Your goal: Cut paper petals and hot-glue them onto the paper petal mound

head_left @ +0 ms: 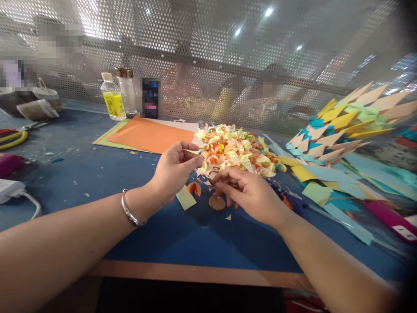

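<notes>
Just in front of a heap of small folded and cut paper pieces [231, 150], in yellow, peach and orange, my left hand [176, 167] is closed in a pinch. Whatever is between its thumb and fingertips is too small to make out. To its right my right hand [247, 191] curls with thumb and fingers pressed together, a small dark thin thing at the tips that I cannot identify. Below the hands lie a pale yellow-green paper square [186, 198], a curled orange paper piece [194, 188] and a round brown disc [216, 202].
Orange sheets [146, 134] lie behind my left hand. A yellow-labelled bottle [113, 98], a glass tumbler [127, 93] and a phone [150, 99] stand by the perforated screen. At right are a spiky folded-paper structure [342, 126], paper strips and a magenta power strip [392, 219].
</notes>
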A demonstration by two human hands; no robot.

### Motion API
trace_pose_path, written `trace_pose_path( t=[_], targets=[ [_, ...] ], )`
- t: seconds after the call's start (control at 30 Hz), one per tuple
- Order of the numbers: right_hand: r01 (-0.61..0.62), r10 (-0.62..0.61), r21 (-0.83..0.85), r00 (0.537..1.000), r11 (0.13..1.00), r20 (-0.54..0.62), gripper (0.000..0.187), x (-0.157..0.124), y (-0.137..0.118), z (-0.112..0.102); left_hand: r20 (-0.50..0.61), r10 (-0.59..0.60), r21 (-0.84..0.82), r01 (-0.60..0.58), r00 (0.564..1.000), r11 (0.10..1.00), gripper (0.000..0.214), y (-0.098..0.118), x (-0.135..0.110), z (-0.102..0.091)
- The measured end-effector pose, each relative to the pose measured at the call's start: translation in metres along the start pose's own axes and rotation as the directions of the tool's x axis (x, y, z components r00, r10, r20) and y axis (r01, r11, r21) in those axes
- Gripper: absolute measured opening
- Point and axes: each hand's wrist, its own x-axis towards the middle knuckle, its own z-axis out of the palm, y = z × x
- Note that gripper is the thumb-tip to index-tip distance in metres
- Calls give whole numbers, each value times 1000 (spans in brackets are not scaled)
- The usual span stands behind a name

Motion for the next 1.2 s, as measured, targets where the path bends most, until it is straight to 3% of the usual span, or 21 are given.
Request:
trace_pose_path(
  t=[0.17, 0.27, 0.43, 0.67, 0.8, 0.93, 1.2],
  targets=[
    [29, -45, -90, 982, 996, -181, 16, 3, 9, -8, -30, 34, 7, -34, 999, 999, 25, -2, 2, -3],
    [42, -81, -193, 976, 980, -201, 15, 3, 10, -13, -37, 39, 17, -38, 999, 999, 26, -3, 3, -3],
    [9, -28, -421, 999, 907, -38, 14, 2, 8, -20, -32, -3, -4, 3, 999, 1000, 23, -3, 3, -1],
    [33, 28, -421, 990, 907, 139, 16, 0, 4, -18, -42, -38, -36, 36, 998, 999, 15, 1, 2, 1],
    [39, -41, -455, 999, 890, 5, 20, 1, 6, -23, -43, -60, -40, 58, 997, 998, 12, 3, 0, 3],
    [-42, -29, -481, 990, 876, -139, 23, 3, 10, -31, -27, -52, -33, 51, 998, 998, 11, 2, -1, 5],
    [-81, -11, -503, 984, 860, -177, 25, 6, 16, -33, -3, -37, -12, 37, 999, 999, 14, 6, -4, 4]
  ],
)
